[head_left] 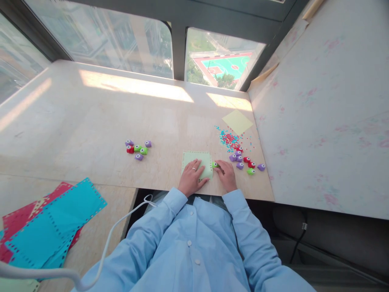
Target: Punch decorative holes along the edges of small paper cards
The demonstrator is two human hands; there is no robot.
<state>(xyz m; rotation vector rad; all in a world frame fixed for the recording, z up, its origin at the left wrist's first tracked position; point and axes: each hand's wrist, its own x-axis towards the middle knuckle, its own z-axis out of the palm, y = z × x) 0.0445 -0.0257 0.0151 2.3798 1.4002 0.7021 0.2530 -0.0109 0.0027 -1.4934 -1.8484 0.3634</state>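
Note:
A pale green paper square (194, 159) with punched edges lies on the beige counter (91, 121) in front of me. My left hand (192, 177) rests flat on it, fingers spread, a ring on one finger. My right hand (226, 174) is at the sheet's right edge, fingers curled around a small green paper punch (215, 164) that touches the paper's edge.
Several small purple, red and green punches (246, 162) lie right of my hand, with red and blue paper bits (231, 139) and a yellow square (237, 121) behind. Another punch cluster (138, 149) sits left. Blue and red punched sheets (48, 227) lie at lower left. Windows run along the back.

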